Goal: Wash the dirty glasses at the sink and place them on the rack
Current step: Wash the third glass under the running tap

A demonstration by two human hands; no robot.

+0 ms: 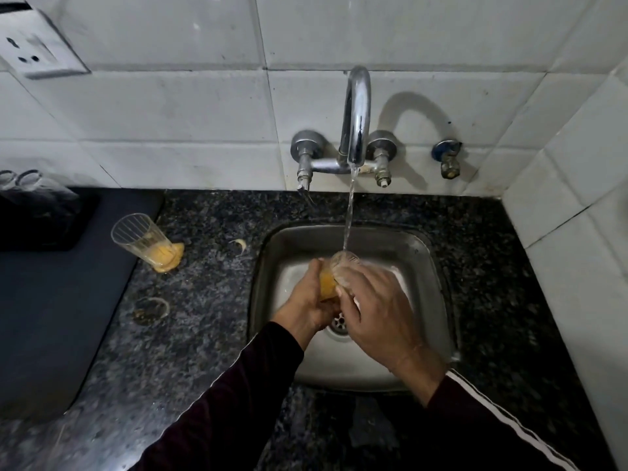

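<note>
The glass (343, 266) you're washing is over the middle of the sink (431, 266), tipped so its open mouth faces up toward the tap, and the water stream (350, 212) lands right on the rim. Most of it is hidden by your hands, so only the mouth and a strip of the yellow-orange residue on its side show. Your left hand (311, 297) has its fingers curled around the lower body of the glass, gripping it. Your right hand (377, 300) sits over the upper side with the fingers bent down onto the glass; whether any of them reach inside the mouth is hard to tell (that bit is blurry). The sink drain (338, 324) peeks out just below your hands, half covered.

Out on the speckled counter (204, 317) to the left stands a second glass (144, 241), upright, with a pool of the same yellow stuff in its bottom and some spilled on the stone at its base. Nearer you there's a dried ring stain (150, 311), and a small pale scrap (242, 245) lies between that glass and the sink.

A dark mat (51, 317) covers the left of the counter. At the far left edge a dark rack (34, 215) is cut off by the frame, with what look like two clear glass rims on it, too blurred to be sure. The chrome tap (355, 113) comes out of the white tiled wall, and a socket plate (37, 49) is at top left.
</note>
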